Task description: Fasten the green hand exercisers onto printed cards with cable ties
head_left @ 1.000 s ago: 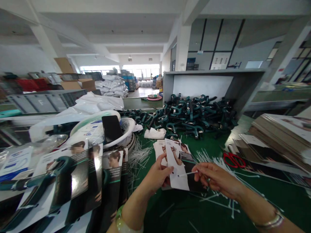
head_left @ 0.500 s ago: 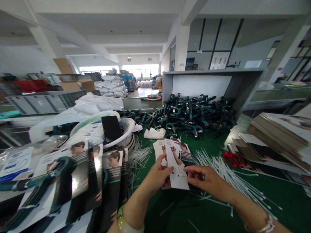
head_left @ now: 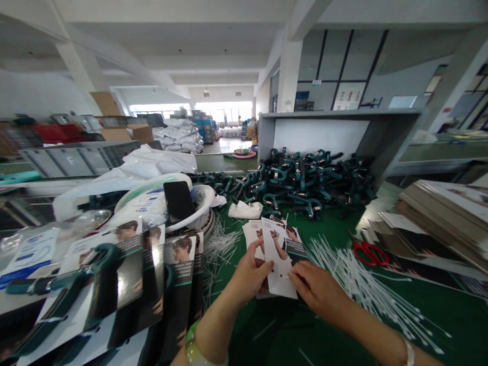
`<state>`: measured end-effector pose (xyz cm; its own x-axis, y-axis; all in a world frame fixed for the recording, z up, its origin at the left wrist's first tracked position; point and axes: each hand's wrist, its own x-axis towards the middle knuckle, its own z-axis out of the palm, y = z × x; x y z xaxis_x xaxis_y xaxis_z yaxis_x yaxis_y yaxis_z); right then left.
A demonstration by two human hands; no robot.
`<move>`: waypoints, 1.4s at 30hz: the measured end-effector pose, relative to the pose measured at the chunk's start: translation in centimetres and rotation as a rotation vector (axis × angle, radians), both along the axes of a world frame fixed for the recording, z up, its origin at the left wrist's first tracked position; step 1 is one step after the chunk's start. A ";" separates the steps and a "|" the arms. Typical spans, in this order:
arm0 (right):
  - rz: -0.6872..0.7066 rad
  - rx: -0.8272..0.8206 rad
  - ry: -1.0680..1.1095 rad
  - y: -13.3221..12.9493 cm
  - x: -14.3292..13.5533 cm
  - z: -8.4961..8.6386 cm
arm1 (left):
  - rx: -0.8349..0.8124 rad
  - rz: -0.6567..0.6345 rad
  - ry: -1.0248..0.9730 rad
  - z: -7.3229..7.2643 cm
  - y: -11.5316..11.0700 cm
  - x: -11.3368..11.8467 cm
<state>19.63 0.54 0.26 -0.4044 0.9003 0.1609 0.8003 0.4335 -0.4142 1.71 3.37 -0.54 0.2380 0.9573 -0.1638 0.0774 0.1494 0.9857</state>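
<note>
My left hand (head_left: 253, 274) is closed on the left edge of a printed backing card (head_left: 275, 254), its thumb pressed flat on the front. More printed cards (head_left: 252, 233) lie directly behind and under that one. At the card's lower right edge, by a punched hole, my right hand (head_left: 318, 284) has its fingers pinched together; what they hold is hidden. White cable ties (head_left: 366, 284) are spread over the green table to the right of the cards. Another loose heap of cable ties (head_left: 219, 249) lies to the left.
Carded hand grip strengtheners (head_left: 95, 284) are stacked at the left. Loose hand grips (head_left: 305, 178) fill the grey bin (head_left: 396, 147) and spill out. Red-handled scissors (head_left: 369, 253) and card stacks (head_left: 442, 218) lie right. A black phone (head_left: 179, 202) rests on a white basket (head_left: 198, 216).
My right hand has turned and closed its fingers at the card's lower right edge, with its back now facing up. My left hand keeps its hold on the card.
</note>
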 end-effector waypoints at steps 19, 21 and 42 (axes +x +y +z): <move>-0.129 -0.179 0.073 0.9 -0.5 -0.8 | -0.282 -0.026 -0.026 -1.0 -4.0 -1.8; -0.121 -0.192 0.100 1.0 -0.2 -0.8 | -0.437 0.019 -0.285 -0.7 -4.8 -1.2; 0.029 -0.207 0.224 0.3 2.2 -0.4 | -0.101 0.190 -0.343 -0.8 -2.6 2.2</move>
<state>21.83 0.84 -0.18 -0.4054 0.9119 0.0630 0.6679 0.3425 -0.6608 3.91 0.80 -1.31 0.1160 0.9726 -0.2014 -0.2916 0.2271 0.9292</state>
